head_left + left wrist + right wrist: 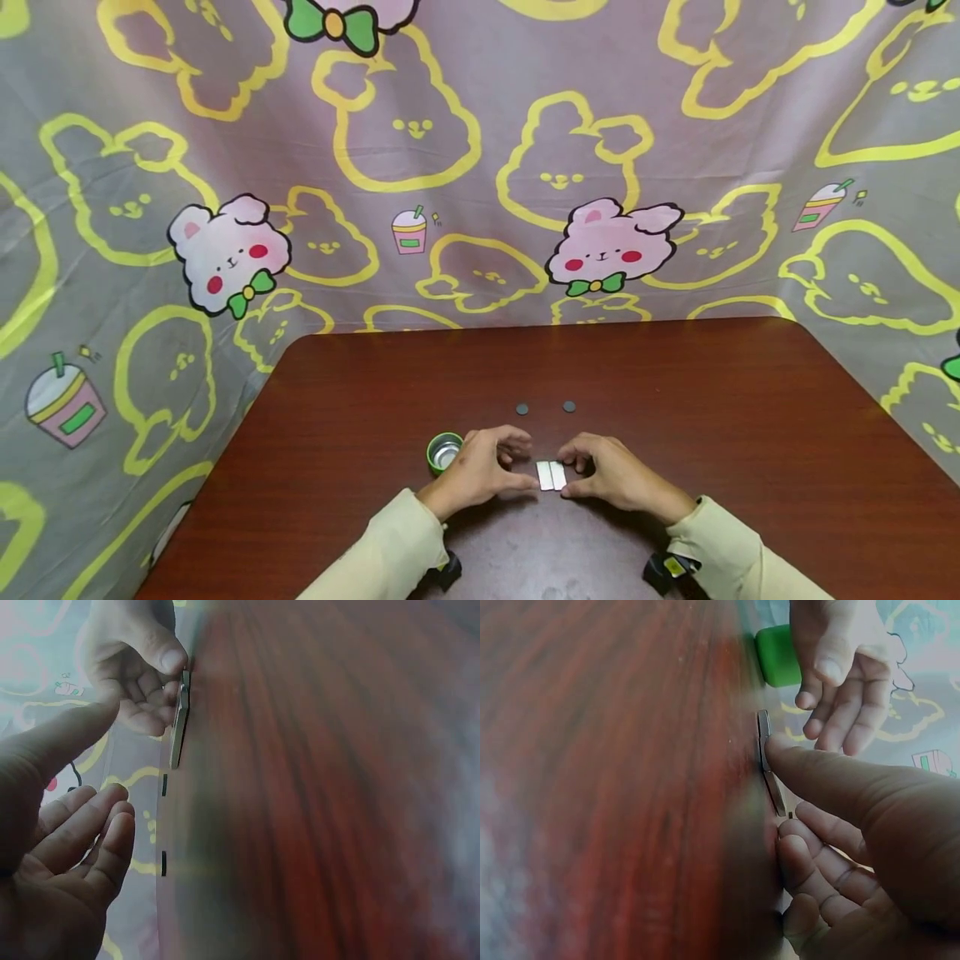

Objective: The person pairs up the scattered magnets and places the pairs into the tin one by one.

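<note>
Two flat white rectangular pieces [551, 476] lie side by side on the table between the hands. In both wrist views they appear edge-on as thin slabs [180, 724] [769, 761]. My left hand [483, 467] is just left of them, fingers loosely bent, thumb pointing at the left piece and nothing in its grasp. On the other side, my right hand [618, 471] has its thumb tip right at the near corner of the right piece, with its fingers loosely curved by the far corner. The right thumb [810, 765] overlaps the slabs in the right wrist view.
A round green tin [444, 454] with a shiny metal inside stands behind the left wrist, partly hidden by that hand. Two small dark discs, a left one [522, 409] and a right one [569, 407], lie farther back. Patterned cloth [480, 167] hangs behind the brown table [675, 367].
</note>
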`<state>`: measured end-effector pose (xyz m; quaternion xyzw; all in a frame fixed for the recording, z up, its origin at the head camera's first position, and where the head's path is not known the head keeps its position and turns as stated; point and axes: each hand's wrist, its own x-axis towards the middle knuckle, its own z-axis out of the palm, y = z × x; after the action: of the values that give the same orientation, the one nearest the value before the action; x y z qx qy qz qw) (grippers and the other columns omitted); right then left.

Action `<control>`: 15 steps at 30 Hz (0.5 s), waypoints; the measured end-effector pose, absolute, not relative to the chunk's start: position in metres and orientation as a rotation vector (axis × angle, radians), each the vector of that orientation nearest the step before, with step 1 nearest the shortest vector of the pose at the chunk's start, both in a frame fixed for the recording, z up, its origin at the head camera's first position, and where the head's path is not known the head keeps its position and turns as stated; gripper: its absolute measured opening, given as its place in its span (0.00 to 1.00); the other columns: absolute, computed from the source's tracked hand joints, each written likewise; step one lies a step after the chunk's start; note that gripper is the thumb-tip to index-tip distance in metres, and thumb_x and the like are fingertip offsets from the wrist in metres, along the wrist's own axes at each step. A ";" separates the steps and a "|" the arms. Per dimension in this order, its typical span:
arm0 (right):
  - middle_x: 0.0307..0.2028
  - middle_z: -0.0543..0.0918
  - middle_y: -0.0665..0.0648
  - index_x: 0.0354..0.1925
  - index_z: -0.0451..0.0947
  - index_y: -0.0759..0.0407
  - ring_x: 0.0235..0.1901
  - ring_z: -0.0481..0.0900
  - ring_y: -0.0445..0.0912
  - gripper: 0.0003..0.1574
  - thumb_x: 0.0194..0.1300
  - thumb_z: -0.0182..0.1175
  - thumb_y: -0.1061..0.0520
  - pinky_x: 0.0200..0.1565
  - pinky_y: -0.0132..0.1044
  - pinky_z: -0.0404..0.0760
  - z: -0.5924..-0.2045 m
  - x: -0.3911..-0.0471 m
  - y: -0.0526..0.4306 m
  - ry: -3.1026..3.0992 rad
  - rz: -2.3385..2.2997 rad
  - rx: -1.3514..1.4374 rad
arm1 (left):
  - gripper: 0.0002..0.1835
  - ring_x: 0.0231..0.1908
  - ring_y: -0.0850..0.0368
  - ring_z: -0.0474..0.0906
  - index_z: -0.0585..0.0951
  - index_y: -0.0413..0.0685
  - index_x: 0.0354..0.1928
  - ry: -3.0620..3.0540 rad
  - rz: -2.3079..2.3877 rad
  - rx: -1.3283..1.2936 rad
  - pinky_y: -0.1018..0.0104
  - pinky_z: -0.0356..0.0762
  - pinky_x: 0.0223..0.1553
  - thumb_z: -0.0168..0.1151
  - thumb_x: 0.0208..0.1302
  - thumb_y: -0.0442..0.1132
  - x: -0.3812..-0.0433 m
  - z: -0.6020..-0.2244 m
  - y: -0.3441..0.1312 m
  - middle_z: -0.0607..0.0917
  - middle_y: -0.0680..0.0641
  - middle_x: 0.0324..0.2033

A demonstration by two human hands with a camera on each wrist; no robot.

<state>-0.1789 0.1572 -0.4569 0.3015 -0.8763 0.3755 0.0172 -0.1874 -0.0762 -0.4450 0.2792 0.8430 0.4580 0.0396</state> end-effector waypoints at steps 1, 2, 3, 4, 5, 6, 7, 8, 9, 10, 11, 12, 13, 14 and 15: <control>0.28 0.77 0.45 0.35 0.80 0.56 0.27 0.73 0.38 0.21 0.42 0.76 0.53 0.30 0.31 0.73 -0.457 -0.179 0.157 -2.724 1.170 0.937 | 0.28 0.34 0.58 0.81 0.79 0.41 0.47 2.581 1.416 0.856 0.71 0.77 0.37 0.78 0.42 0.40 -0.187 -0.445 -0.077 0.85 0.48 0.39; 0.28 0.77 0.45 0.35 0.80 0.56 0.27 0.73 0.38 0.21 0.42 0.76 0.53 0.30 0.31 0.73 -0.457 -0.179 0.157 -2.728 1.171 0.935 | 0.28 0.35 0.58 0.81 0.79 0.40 0.47 2.582 1.424 0.855 0.71 0.77 0.38 0.78 0.41 0.40 -0.187 -0.445 -0.077 0.85 0.48 0.39; 0.27 0.77 0.45 0.35 0.80 0.56 0.27 0.73 0.38 0.21 0.42 0.76 0.53 0.30 0.31 0.73 -0.457 -0.179 0.157 -2.732 1.173 0.933 | 0.27 0.36 0.57 0.81 0.79 0.40 0.47 2.583 1.432 0.852 0.71 0.77 0.38 0.78 0.41 0.39 -0.187 -0.444 -0.078 0.85 0.47 0.39; 0.27 0.77 0.45 0.35 0.80 0.56 0.27 0.73 0.38 0.21 0.42 0.76 0.53 0.30 0.31 0.73 -0.457 -0.180 0.157 -2.738 1.170 0.931 | 0.27 0.37 0.57 0.82 0.79 0.39 0.47 2.585 1.437 0.849 0.71 0.77 0.39 0.78 0.41 0.39 -0.187 -0.443 -0.079 0.85 0.47 0.39; 0.27 0.77 0.45 0.36 0.80 0.56 0.27 0.73 0.38 0.21 0.42 0.76 0.52 0.30 0.31 0.73 -0.457 -0.180 0.157 -2.743 1.169 0.931 | 0.27 0.37 0.56 0.82 0.79 0.39 0.46 2.586 1.441 0.849 0.70 0.77 0.39 0.78 0.41 0.39 -0.187 -0.443 -0.080 0.85 0.46 0.40; 0.27 0.77 0.45 0.36 0.81 0.56 0.27 0.73 0.38 0.21 0.42 0.76 0.52 0.30 0.31 0.73 -0.456 -0.180 0.157 -2.748 1.170 0.930 | 0.27 0.38 0.56 0.81 0.79 0.39 0.46 2.585 1.443 0.849 0.70 0.77 0.40 0.77 0.42 0.39 -0.187 -0.442 -0.081 0.85 0.46 0.40; 0.27 0.77 0.45 0.36 0.81 0.56 0.27 0.73 0.38 0.21 0.42 0.76 0.52 0.30 0.31 0.73 -0.456 -0.180 0.157 -2.754 1.169 0.930 | 0.27 0.39 0.55 0.81 0.79 0.39 0.46 2.585 1.444 0.850 0.70 0.77 0.41 0.77 0.42 0.39 -0.187 -0.441 -0.082 0.85 0.46 0.40; 0.27 0.76 0.45 0.36 0.81 0.56 0.27 0.73 0.38 0.22 0.42 0.76 0.52 0.29 0.30 0.72 -0.456 -0.180 0.157 -2.758 1.167 0.932 | 0.27 0.39 0.55 0.81 0.79 0.39 0.46 2.577 1.449 0.849 0.69 0.77 0.41 0.77 0.42 0.39 -0.187 -0.441 -0.082 0.85 0.45 0.40; 0.27 0.76 0.45 0.36 0.81 0.56 0.27 0.73 0.38 0.22 0.42 0.76 0.52 0.29 0.30 0.72 -0.456 -0.181 0.157 -2.761 1.165 0.935 | 0.27 0.40 0.55 0.81 0.79 0.39 0.47 2.571 1.450 0.848 0.69 0.77 0.41 0.77 0.43 0.39 -0.186 -0.440 -0.084 0.85 0.45 0.41; 0.27 0.76 0.45 0.37 0.81 0.56 0.27 0.73 0.38 0.22 0.42 0.76 0.52 0.29 0.30 0.72 -0.456 -0.181 0.157 -2.764 1.166 0.939 | 0.27 0.40 0.54 0.81 0.79 0.39 0.47 2.565 1.452 0.847 0.68 0.77 0.42 0.77 0.43 0.39 -0.186 -0.440 -0.085 0.85 0.45 0.41; 0.27 0.76 0.45 0.37 0.81 0.56 0.27 0.72 0.38 0.22 0.42 0.76 0.52 0.29 0.30 0.72 -0.456 -0.181 0.157 -2.764 1.163 0.946 | 0.27 0.40 0.54 0.81 0.79 0.39 0.47 2.559 1.457 0.849 0.68 0.77 0.42 0.76 0.44 0.40 -0.187 -0.439 -0.086 0.84 0.45 0.41; 0.27 0.76 0.45 0.37 0.81 0.56 0.27 0.72 0.38 0.22 0.42 0.76 0.52 0.29 0.29 0.71 -0.455 -0.182 0.157 -2.763 1.162 0.954 | 0.27 0.41 0.54 0.81 0.79 0.39 0.47 2.555 1.460 0.846 0.67 0.78 0.42 0.76 0.44 0.40 -0.187 -0.438 -0.088 0.84 0.44 0.42; 0.27 0.76 0.45 0.37 0.81 0.56 0.27 0.72 0.38 0.22 0.42 0.76 0.52 0.29 0.29 0.71 -0.455 -0.182 0.157 -2.760 1.160 0.965 | 0.27 0.41 0.53 0.81 0.79 0.39 0.48 2.552 1.461 0.842 0.66 0.78 0.42 0.76 0.44 0.41 -0.187 -0.437 -0.090 0.84 0.44 0.42; 0.27 0.76 0.45 0.38 0.81 0.56 0.27 0.72 0.38 0.22 0.42 0.76 0.53 0.29 0.29 0.71 -0.456 -0.182 0.157 -2.757 1.159 0.974 | 0.28 0.41 0.53 0.81 0.78 0.39 0.48 2.549 1.462 0.840 0.66 0.78 0.42 0.76 0.44 0.41 -0.187 -0.436 -0.091 0.84 0.44 0.43; 0.27 0.76 0.45 0.38 0.82 0.57 0.27 0.72 0.38 0.22 0.42 0.76 0.53 0.29 0.29 0.71 -0.456 -0.182 0.156 -2.754 1.160 0.981 | 0.28 0.42 0.53 0.81 0.78 0.39 0.49 2.549 1.464 0.839 0.65 0.78 0.42 0.76 0.45 0.41 -0.187 -0.436 -0.093 0.84 0.44 0.43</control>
<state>-0.1824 0.1564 -0.4557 0.3120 -0.8756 0.3688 -0.0019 -0.1869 -0.0932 -0.4355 0.2742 0.8331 0.4785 0.0425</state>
